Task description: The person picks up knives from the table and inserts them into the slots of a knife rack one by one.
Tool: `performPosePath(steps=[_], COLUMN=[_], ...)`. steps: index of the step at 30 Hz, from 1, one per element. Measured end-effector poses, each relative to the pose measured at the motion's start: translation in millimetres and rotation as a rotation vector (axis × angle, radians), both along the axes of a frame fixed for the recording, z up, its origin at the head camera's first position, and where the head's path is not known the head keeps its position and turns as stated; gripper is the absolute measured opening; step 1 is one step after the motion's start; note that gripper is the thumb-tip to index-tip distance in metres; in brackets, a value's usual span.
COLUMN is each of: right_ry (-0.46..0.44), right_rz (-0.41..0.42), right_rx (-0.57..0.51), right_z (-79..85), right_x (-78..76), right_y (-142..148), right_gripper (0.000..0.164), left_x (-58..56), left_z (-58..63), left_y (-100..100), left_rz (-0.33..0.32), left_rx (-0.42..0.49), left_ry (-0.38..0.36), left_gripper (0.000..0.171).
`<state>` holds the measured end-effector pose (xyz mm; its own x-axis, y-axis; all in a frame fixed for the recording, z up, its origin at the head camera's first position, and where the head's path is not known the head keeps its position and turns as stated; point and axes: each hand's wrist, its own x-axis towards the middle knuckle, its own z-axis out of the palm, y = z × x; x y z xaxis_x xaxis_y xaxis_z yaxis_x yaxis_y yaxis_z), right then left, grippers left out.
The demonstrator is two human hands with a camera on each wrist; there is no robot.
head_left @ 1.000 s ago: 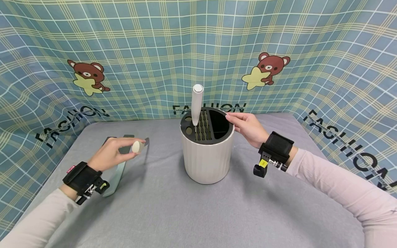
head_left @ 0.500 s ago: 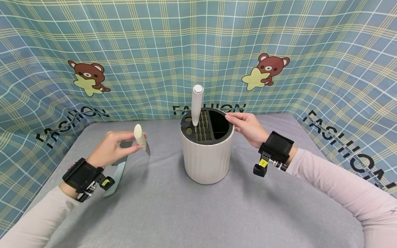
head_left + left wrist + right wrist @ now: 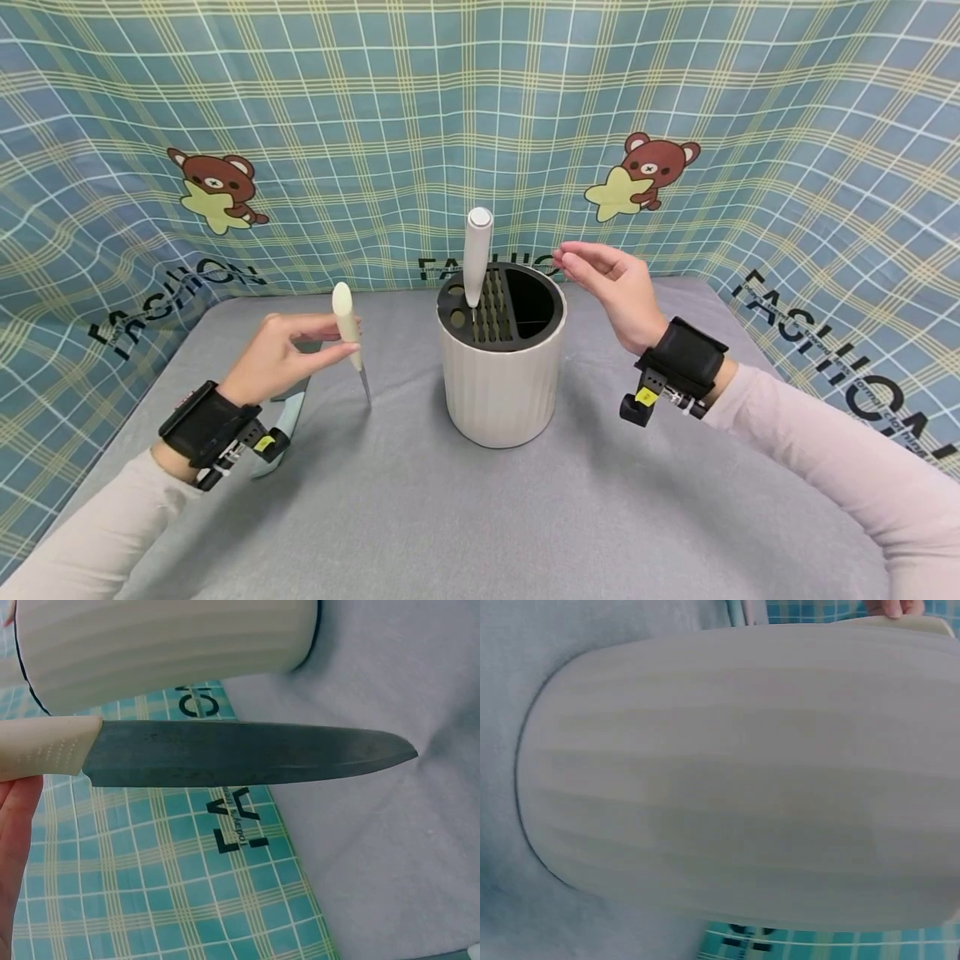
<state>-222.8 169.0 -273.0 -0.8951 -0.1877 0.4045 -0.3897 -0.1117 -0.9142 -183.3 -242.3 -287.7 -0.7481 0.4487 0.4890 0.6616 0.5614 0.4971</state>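
Observation:
My left hand (image 3: 277, 354) pinches the cream handle of a kitchen knife (image 3: 347, 321) between thumb and fingers. The knife hangs blade down over the cloth; its whole grey blade shows side-on in the left wrist view as the knife (image 3: 247, 754). To its right stands a ribbed white knife holder (image 3: 502, 396) with a black slotted top. My right hand (image 3: 618, 287) is raised by the holder's right rim, fingers loosely bent and holding nothing. In the holder's slots a white-handled utensil (image 3: 476, 258) stands upright, its lower part hidden.
A pale blue-green handle (image 3: 288, 417) lies on the grey cloth (image 3: 465, 525), partly hidden beneath my left wrist, with a darker flat part under the hand. A checked curtain (image 3: 360, 150) rises behind and at both sides.
My left hand has turned the knife from lying nearly level to handle up, blade down. My right hand has let go of the holder's rim and lifted slightly up and right.

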Motion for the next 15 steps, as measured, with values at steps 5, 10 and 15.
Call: performPosePath(steps=[5,10,15], right_ry=[0.060,0.072,0.057], right_rz=[0.051,0.121,0.175], right_rx=[0.031,0.098,0.176], right_z=[11.8,19.1,21.9], right_x=[7.5,16.1,23.2], right_y=[-4,-16,-29], right_gripper=[0.030,0.032,0.038], left_x=[-1.2,-0.1,-0.1], left_z=[3.9,8.4,11.1], left_y=[7,19,31], left_rz=[-0.010,-0.008,-0.075], left_rx=[0.007,0.018,0.047], left_ry=[0.019,-0.021,-0.057], left_gripper=[0.033,0.031,0.031])
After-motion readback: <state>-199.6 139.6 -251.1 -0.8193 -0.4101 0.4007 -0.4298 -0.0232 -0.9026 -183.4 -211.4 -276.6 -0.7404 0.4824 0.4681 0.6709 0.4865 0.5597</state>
